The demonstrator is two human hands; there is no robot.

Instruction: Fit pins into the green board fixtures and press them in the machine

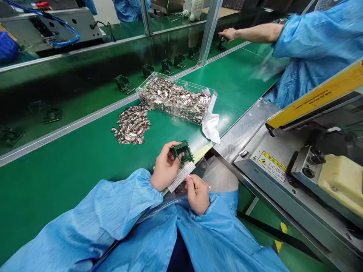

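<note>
My left hand (166,168) is closed around a dark green plastic frame (184,144) with a square opening, its thumb across the near side. Just below the frame is a white ribbed strip (180,176) with rows of small teeth. My right hand (198,193) is closed in a pinch at the strip's lower right edge. Between its thumb and finger shows a tiny pale tip, too small to name. Ahead on the green table lies a loose pile of small silver metal pieces (132,124). A clear plastic box (176,115) beside it is full of similar pieces.
Crumpled white paper (211,127) lies by the box. Several dark green frames (123,84) stand along the strip behind the metal rail (70,128). At right is a machine with a warning label (273,166). A co-worker's arm (255,33) reaches across at upper right.
</note>
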